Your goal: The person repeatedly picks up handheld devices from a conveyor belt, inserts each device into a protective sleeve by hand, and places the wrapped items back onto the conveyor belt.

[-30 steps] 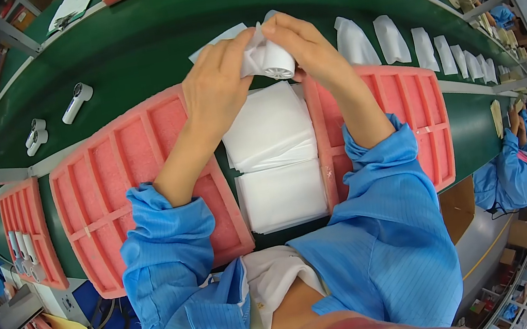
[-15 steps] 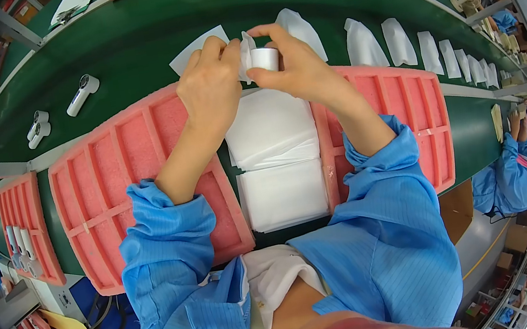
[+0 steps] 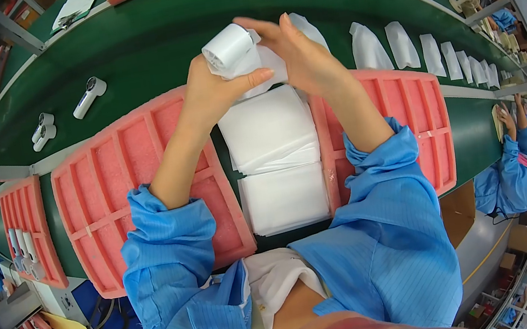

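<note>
My left hand (image 3: 210, 90) is closed around a white handheld device (image 3: 229, 44) with a short cylindrical head, whose open round end faces left. A thin white bag (image 3: 241, 66) wraps the device's lower part, and my left thumb presses on it. To the right, my right hand (image 3: 301, 52) has its fingers stretched out, the fingertips by the back of the cylinder; whether they touch it I cannot tell. Below both hands lie two stacks of flat white bags, the upper stack (image 3: 268, 129) slightly fanned and the lower stack (image 3: 286, 199) neat.
Pink compartment trays flank the stacks, a left tray (image 3: 128, 160) and a right tray (image 3: 406, 107). Unwrapped white devices (image 3: 89, 97) lie on the green surface at left. Several white wrapped pieces (image 3: 370, 47) stand in a row at right. Co-workers in blue (image 3: 513, 176) sit at far right.
The device has moved left and turned, its cylindrical head now in my left hand. My right hand has let go of the cylinder and its fingers have straightened.
</note>
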The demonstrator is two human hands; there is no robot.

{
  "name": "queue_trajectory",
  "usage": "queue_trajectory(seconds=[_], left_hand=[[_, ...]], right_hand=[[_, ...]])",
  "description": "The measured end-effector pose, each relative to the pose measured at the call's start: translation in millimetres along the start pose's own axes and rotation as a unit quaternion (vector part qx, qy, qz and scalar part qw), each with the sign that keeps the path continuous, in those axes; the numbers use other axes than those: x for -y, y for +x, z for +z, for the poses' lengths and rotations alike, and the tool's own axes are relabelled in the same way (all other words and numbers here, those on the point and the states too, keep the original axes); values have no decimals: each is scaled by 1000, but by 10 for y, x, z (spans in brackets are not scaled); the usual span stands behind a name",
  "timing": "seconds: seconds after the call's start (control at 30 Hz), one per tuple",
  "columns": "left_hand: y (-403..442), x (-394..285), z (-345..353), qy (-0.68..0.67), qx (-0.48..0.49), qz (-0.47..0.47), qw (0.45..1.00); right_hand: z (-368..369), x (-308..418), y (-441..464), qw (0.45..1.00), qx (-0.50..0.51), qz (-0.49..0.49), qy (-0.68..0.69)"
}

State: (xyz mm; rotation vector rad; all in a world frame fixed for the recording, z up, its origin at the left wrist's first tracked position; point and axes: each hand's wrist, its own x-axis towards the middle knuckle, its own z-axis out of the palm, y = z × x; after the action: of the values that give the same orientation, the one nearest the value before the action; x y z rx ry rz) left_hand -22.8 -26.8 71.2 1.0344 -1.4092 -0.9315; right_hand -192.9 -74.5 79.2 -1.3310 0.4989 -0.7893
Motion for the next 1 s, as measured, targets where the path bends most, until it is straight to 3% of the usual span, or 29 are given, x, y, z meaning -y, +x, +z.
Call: queue_trajectory(seconds=[0.07,0.17,0.3,0.37,0.47,0.6,0.7,0.73,0.8,0.87,0.9,1.0], left_hand=[[20,-42,-41,9,3,-11,1000],[33,-101,41,21,-99,85,991],[8,-201,36,114,-107,125,980],[24,-147,-35,156,-82,148,973],[49,-43,-89,-14,-77,61,995],[41,25,-91,100,-91,62,989],[129,67,18,-32,-247,79,965],[123,84,15,44,-251,108,961],[80,124,12,195,-254,162,933],[-56,139,176,220,-121,153,956],[-111,234,281,260,-79,199,942],[-392,457,500,333,86,75,936]], right_hand=[[126,73,-35,995,9,49,86],[140,116,-51,994,8,53,99],[112,37,-54,991,1,25,134],[46,-67,-21,997,28,-11,71],[123,-74,-39,1000,16,-6,21],[121,-137,-8,996,-10,53,-71],[104,-33,86,995,-49,40,-74],[-37,-201,239,999,-43,20,-22],[-346,-438,580,993,-66,7,-102],[-644,-820,889,966,-131,-13,-224],[-741,-1016,975,926,-149,-38,-344],[-838,-1255,1104,789,-138,-166,-575]])
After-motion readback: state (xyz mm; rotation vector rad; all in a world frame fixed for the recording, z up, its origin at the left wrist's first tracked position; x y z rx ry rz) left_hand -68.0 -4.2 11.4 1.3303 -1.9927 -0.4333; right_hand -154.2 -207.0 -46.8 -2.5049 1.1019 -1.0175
